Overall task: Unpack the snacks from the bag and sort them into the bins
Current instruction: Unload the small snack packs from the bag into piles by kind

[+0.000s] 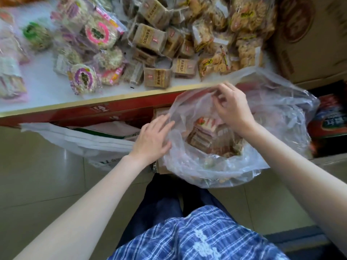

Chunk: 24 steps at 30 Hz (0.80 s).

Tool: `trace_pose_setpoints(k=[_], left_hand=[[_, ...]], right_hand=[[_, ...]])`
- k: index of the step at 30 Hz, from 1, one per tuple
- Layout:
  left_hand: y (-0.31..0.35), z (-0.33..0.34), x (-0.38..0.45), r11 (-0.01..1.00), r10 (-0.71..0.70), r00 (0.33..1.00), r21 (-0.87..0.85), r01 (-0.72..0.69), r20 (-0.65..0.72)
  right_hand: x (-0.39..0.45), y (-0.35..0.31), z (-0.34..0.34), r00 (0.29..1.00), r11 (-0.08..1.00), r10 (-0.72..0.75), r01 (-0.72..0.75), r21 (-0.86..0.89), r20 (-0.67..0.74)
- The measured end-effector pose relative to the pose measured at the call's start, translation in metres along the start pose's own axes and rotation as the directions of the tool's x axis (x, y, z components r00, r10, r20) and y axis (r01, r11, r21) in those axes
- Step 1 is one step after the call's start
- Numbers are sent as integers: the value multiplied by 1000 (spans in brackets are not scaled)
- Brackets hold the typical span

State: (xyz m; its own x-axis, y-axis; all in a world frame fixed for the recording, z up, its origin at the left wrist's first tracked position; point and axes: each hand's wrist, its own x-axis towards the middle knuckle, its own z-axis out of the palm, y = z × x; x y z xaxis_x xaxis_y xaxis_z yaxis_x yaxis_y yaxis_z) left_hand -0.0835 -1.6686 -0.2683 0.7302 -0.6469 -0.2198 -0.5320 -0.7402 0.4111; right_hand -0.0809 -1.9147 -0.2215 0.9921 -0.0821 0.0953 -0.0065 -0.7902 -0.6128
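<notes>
The bag (pixel 216 166) sits low by the counter (pixel 56 87) with snacks (pixel 204 134) inside; the left hand (pixel 153 139), fingers flat, should hold its rim wide while the right hand (pixel 231 107), pinching the far rim, reaches in

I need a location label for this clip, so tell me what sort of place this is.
Probably a small shop or stockroom. A white counter is heaped with many identical wrapped snack packets, cardboard cartons are stacked beside it, and both hands work at a clear plastic bag of more snacks over a tiled floor.
</notes>
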Motion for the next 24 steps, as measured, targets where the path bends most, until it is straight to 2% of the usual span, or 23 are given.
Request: trace_pose_setpoints(k=[1,3,4,6,7,9,12,14,18,19,22,24], left_hand=[[3,2,2,1000,28,1000,-4,-28,8],[9,7,7,997,81,995,-5,-81,58],[11,10,9,995,96,992,8,-97,84],[10,14,11,995,85,984,35,-91,154],[9,15,11,996,59,982,58,-70,180],[6,12,10,993,1,980,116,-24,200],[-3,8,7,983,-70,962,184,21,265],[-9,7,6,978,-91,956,205,33,280],[-9,4,8,979,-97,951,198,38,295],[-8,4,9,982,-93,952,187,39,290],[-7,2,9,989,-95,966,137,63,240],[-7,3,5,989,-104,969,125,78,223]], right_hand=[[-21,10,-4,998,999,52,-52,1,22],[-53,24,3,961,977,210,-211,-15,181],[-63,33,13,907,956,291,-288,-55,304],[-72,51,40,746,905,414,-398,-148,522],[-72,58,54,676,884,446,-436,-169,586],[-73,68,78,604,864,474,-460,-205,641],[-79,73,102,604,852,516,-435,-291,607],[-81,74,103,597,828,549,-484,-283,586],[-81,79,96,509,736,615,-644,-207,602],[-78,79,95,509,719,621,-673,-175,597],[-68,72,103,580,727,610,-680,-91,541],[-64,68,113,574,714,622,-695,-85,532]])
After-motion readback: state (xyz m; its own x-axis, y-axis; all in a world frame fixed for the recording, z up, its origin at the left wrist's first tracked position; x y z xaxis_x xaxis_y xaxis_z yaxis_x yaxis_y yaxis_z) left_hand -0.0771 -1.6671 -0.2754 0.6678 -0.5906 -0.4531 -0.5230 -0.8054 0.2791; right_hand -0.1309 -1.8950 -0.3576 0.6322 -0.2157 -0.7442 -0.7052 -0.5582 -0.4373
